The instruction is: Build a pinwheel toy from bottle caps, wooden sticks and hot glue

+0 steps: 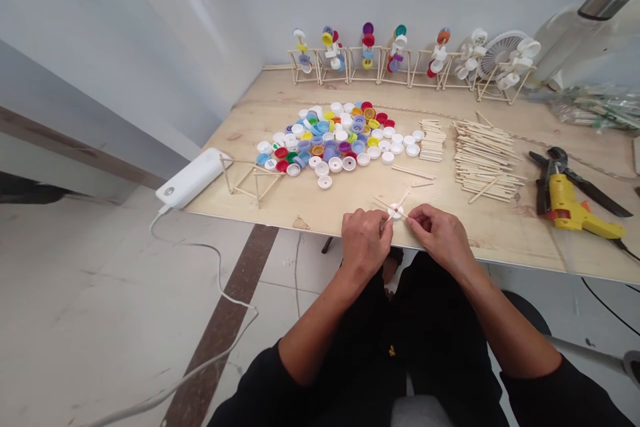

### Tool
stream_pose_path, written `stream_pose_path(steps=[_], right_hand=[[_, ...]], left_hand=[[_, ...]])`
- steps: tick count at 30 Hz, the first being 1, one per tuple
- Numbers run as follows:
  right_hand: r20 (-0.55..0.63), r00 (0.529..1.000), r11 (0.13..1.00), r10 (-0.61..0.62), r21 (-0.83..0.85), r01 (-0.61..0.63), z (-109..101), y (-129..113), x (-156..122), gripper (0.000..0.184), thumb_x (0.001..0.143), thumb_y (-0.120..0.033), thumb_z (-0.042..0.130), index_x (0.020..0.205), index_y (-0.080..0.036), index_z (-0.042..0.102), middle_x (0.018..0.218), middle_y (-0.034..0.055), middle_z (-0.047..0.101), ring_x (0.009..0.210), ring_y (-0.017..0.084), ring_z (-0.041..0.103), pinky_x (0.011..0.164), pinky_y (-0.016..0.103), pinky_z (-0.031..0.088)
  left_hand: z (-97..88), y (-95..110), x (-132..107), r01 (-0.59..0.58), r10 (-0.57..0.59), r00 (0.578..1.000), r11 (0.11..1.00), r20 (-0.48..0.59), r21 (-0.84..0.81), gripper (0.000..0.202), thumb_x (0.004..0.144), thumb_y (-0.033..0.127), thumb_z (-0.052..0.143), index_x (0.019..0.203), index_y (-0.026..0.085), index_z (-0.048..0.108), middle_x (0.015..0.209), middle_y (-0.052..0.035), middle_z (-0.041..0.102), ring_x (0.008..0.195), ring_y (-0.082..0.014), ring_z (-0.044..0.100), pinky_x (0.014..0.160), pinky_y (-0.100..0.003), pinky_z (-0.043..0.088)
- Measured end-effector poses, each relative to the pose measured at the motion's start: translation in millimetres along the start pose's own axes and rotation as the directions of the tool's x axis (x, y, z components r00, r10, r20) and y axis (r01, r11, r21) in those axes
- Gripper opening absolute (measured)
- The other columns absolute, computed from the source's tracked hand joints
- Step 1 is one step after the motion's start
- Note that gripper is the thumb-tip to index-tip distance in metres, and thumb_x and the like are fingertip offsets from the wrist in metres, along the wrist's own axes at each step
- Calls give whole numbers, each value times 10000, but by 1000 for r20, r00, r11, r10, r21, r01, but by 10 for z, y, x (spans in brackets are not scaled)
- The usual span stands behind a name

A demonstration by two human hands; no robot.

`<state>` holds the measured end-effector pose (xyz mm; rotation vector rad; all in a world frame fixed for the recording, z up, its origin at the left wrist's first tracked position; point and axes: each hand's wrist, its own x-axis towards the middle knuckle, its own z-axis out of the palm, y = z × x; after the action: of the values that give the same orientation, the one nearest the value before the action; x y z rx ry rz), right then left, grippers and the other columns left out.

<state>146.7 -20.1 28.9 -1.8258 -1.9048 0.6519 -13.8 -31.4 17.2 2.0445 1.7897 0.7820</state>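
My left hand and my right hand meet at the near edge of the plywood table. Both pinch the thin wooden sticks that stick out like spokes from a small white bottle cap, which lies between the fingertips on the board. The fingers of each hand are curled in a pinch. A heap of coloured and white bottle caps lies further back, left of centre. Piles of short wooden sticks lie to the right of it.
A yellow glue gun and black pliers lie at the right. A stick frame and a white power bank with a cable sit at the left edge. Several finished cap-and-stick models line the back wall beside a small fan.
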Motion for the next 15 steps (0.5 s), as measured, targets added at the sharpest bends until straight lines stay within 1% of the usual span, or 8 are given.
stream_pose_path(steps=[5, 8, 15], right_hand=[[-6, 1000, 1000, -14, 8, 14, -2, -6, -8, 191, 790, -365, 521, 787, -217, 642, 656, -7, 652, 579, 135, 574, 571, 253, 407], [-2, 1000, 1000, 1, 18, -1, -9, -17, -10, 182, 786, -363, 526, 788, -219, 636, 650, -12, 648, 580, 134, 570, 574, 253, 405], [4, 1000, 1000, 13, 20, -13, -20, -28, -11, 187, 779, -369, 526, 774, -213, 630, 649, -10, 643, 589, 137, 573, 564, 249, 393]], left_hand=[[3, -2, 0, 0, 0, 1000, 1000, 2, 6, 107, 830, 225, 549, 843, 200, 652, 665, -14, 644, 704, -185, 555, 717, -344, 348], [11, -5, 2, 0, 0, 1000, 1000, 3, 10, 107, 830, 221, 549, 845, 199, 653, 666, -15, 643, 700, -183, 552, 717, -342, 346], [14, 12, 11, 2, -2, 1000, 999, -7, 36, 97, 830, 223, 555, 784, 192, 634, 648, -10, 629, 675, -174, 545, 709, -336, 340]])
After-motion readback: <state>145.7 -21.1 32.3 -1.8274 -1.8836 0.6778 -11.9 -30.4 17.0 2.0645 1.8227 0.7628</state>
